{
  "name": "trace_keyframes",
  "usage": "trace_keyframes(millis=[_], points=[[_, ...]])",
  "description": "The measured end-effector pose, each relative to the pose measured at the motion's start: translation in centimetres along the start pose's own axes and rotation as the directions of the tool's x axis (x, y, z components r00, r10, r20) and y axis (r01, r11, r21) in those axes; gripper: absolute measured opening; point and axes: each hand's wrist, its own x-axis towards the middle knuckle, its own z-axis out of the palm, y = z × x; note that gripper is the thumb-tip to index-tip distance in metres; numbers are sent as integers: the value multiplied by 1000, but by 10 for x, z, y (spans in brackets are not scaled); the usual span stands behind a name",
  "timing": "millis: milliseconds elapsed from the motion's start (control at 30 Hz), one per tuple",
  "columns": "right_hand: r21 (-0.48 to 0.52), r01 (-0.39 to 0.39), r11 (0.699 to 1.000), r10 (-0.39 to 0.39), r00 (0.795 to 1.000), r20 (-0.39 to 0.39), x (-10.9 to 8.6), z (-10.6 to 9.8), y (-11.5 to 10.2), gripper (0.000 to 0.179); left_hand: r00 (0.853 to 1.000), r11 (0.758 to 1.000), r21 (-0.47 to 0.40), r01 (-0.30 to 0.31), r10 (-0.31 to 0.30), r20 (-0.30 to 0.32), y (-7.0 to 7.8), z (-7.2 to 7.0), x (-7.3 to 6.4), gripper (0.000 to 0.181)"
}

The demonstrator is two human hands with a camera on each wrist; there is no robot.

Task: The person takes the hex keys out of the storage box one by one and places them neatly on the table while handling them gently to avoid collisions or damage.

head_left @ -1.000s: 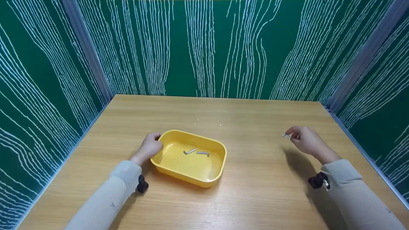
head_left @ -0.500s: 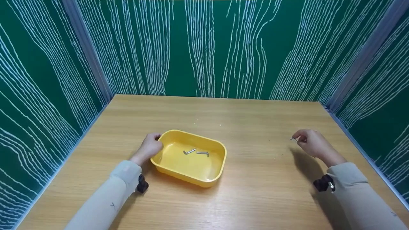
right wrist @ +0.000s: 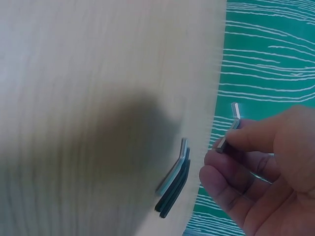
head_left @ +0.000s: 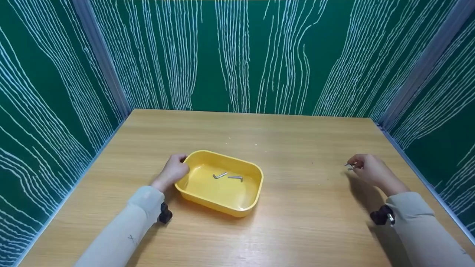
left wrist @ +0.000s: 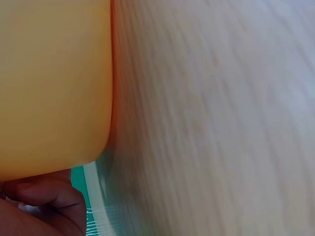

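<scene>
My left hand [head_left: 172,171] grips the left end of a yellow plastic tray [head_left: 222,207]; in the left wrist view the curled fingers [left wrist: 54,196] sit against the tray's end wall. Two silver L-shaped hex keys [head_left: 235,178] lie on the tray's floor. Over at the right, my right hand [head_left: 376,173] pinches another hex key [right wrist: 228,137] between thumb and fingers. A silver glint [right wrist: 261,178] shows among the lower fingers. Below them, a further hex key [right wrist: 172,173] appears against the table with dark shapes alongside; I cannot tell whether it touches the surface.
The wooden table [head_left: 289,230] is enclosed by green walls [head_left: 207,55] with white wavy lines. Tiny pale specks [head_left: 255,144] dot the tabletop behind the tray. Each sleeve bears a dark wrist camera [head_left: 381,215].
My right hand has moved to the right and slightly nearer, with the pinched hex key. A second silver piece now shows below its fingers. The left hand and tray have stayed put.
</scene>
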Motion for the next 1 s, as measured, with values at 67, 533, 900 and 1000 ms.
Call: trace_keyframes(millis=[67, 533, 900, 1000], points=[[8, -22, 1000, 22, 1000, 17, -1, 0, 2, 27, 1000, 1000, 2, -3, 3, -2, 0, 0, 0, 41], [-20, -173, 985, 174, 974, 145, -6, 1, 9, 31, 1000, 1000, -8, 25, -25, 10, 2, -1, 1, 40], [-57, -110, 992, 116, 985, 128, -7, 10, 18, 25, 999, 998, -59, 35, -34, 16, 2, -1, 0, 40], [-79, -108, 991, 118, 985, 129, -7, 11, 18, 25, 1000, 999, -43, 4, -3, 17, 1, 0, 0, 45]])
